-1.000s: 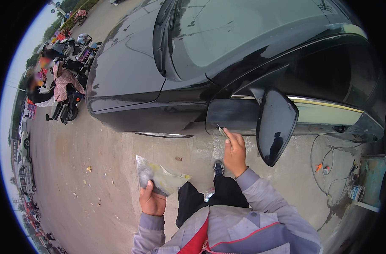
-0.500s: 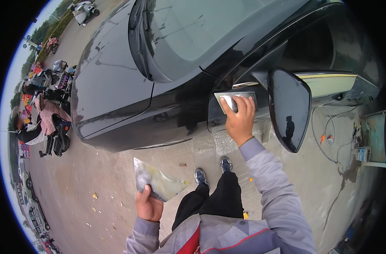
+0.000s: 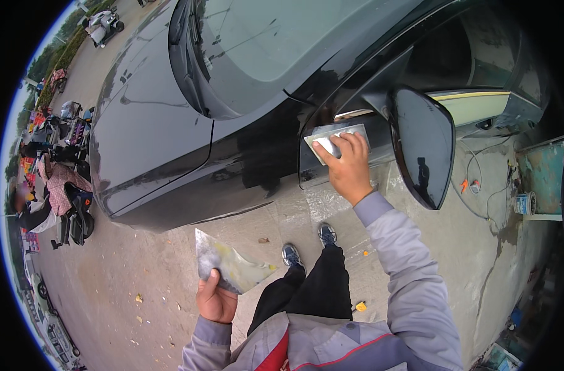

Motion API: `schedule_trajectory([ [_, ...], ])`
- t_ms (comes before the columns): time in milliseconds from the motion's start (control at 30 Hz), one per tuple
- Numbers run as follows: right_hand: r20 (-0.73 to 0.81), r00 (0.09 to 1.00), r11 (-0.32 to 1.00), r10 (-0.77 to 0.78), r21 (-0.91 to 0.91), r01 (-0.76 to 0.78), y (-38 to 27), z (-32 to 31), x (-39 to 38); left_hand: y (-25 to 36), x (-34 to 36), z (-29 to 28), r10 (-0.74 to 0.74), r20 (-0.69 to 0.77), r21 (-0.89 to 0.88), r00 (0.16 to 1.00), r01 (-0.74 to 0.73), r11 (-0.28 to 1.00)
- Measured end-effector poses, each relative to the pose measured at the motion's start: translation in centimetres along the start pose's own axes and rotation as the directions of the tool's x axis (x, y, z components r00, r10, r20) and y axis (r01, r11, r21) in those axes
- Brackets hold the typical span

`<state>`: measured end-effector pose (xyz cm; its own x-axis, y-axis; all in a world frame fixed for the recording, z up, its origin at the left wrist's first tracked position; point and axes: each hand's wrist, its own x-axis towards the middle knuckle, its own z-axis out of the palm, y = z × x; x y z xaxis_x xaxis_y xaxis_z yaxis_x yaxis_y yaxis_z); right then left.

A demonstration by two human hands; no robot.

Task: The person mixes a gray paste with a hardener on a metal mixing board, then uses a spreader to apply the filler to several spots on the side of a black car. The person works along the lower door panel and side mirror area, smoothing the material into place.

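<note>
My right hand (image 3: pixel 351 170) presses a thin metal putty spreader (image 3: pixel 326 141) against the front of a dark car's door panel (image 3: pixel 313 174), its fingers spread over the plate and the thumb side toward me. The wing mirror (image 3: pixel 423 145) stands just to the right of that hand. Low on the left, my left hand (image 3: pixel 217 300) grips a flat mixing plate (image 3: pixel 206 248) by its near edge, thumb on top. Pale yellowish paste (image 3: pixel 245 270) is smeared over this plate, which hangs apart from the car above the ground.
The car's hood (image 3: pixel 155 123) and windshield (image 3: pixel 257 43) fill the far side. A pale strip (image 3: pixel 474 111) runs along the door. To the right, a hose (image 3: pixel 470 201) lies on the concrete near a bucket (image 3: pixel 524 203). Parked scooters (image 3: pixel 75 216) stand far left.
My right hand and the spreader have turned slightly, the plate's right end now tilting up beside the mirror. The view has shifted a little. My left hand keeps its hold on the mixing plate.
</note>
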<state>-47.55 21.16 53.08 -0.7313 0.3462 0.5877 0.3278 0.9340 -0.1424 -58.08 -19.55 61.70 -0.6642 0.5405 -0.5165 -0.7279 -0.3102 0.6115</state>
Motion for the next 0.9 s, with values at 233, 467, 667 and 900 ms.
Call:
schedule_trajectory([
  [233,0.092,0.995,0.999,-0.024,0.026,0.021,0.3,-2.0,-0.7,0.0,-0.4,0.0,0.013,0.011,0.003,1.000,-0.013,1.000],
  [467,-0.016,1.000,0.999,-0.024,-0.030,0.023,0.3,-1.3,0.8,-0.3,-0.8,-0.6,-0.005,0.002,0.001,1.000,0.005,1.000],
  [667,-0.035,0.999,0.999,-0.024,-0.029,0.023,0.0,-0.1,1.3,-0.3,-0.7,-1.3,-0.003,-0.012,0.005,1.000,0.004,1.000],
  [900,-0.030,1.000,1.000,-0.002,-0.025,0.001,0.0,0.5,1.1,-0.4,-0.5,-1.1,-0.035,-0.023,0.006,0.999,0.035,0.999],
])
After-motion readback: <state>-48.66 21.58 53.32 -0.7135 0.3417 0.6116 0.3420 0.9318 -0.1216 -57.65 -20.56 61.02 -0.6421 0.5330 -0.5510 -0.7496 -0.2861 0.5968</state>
